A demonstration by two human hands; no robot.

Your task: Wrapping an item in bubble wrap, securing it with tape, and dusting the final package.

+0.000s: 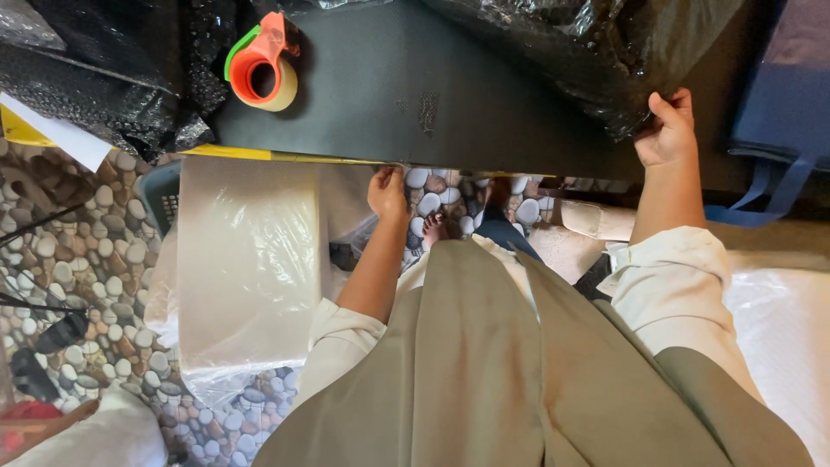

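Fingers of the right hand (666,131): curled closed on the edge of black plastic wrap (596,52), thumb up, at the far right of the dark desk (389,95). Fingers of the left hand (387,192): hooked under the desk's near edge, tips hidden, so their grip cannot be told.

Plastic wrap: glossy black, crinkled, bubbled texture, heaped on the desk just left of and above the right fingers.

Tape dispenser (262,65): orange and green, holding a tan roll, well left of both hands, on the desk.

Clear plastic-wrapped bundle (246,268): pale, below and left of the left fingers, on the pebble-patterned floor (78,251).
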